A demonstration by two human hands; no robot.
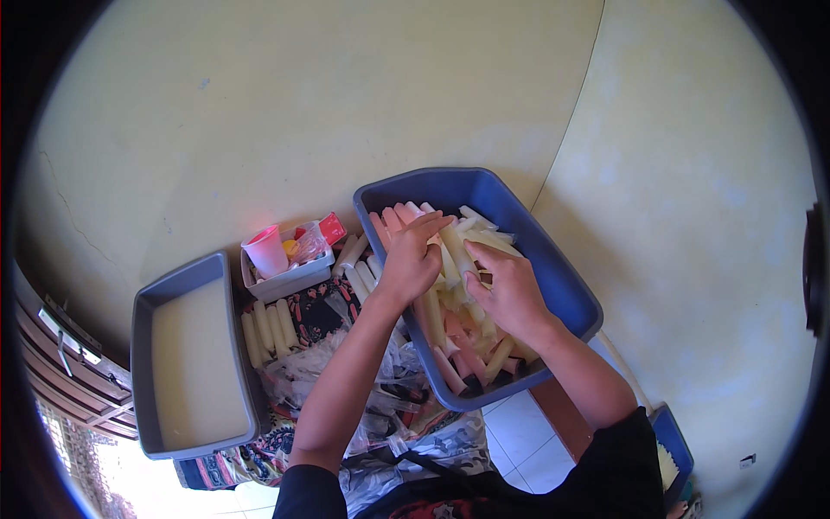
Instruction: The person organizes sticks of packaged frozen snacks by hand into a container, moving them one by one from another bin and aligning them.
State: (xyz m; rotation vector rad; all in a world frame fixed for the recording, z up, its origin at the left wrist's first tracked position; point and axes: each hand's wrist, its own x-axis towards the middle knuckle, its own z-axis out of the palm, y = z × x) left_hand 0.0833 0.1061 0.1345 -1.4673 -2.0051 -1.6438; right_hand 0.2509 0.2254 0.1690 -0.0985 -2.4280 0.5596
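Both my hands are over a blue plastic bin (pixel 562 298) heaped with pink and pale-yellow filled plastic tubes, like ice pops. A pale-yellow ice pop tube (pixel 455 249) stands tilted between them. My left hand (pixel 413 264) comes from its left, fingers bunched and reaching over its upper end. From the right, my right hand (pixel 512 298) meets the tube's side with curved index finger and thumb; its other fingers are partly hidden. Around and below lie more pale tubes (pixel 488 229) and pink tubes (pixel 462 342).
At left, a grey tub (pixel 246 406) holds milky liquid. A white basket (pixel 294 284) carries a pink cup (pixel 266 249) and small packets. Pale tubes (pixel 268 329) and crumpled clear plastic bags (pixel 316 372) lie on patterned cloth. Another blue container (pixel 679 441) stands low right, near the wall.
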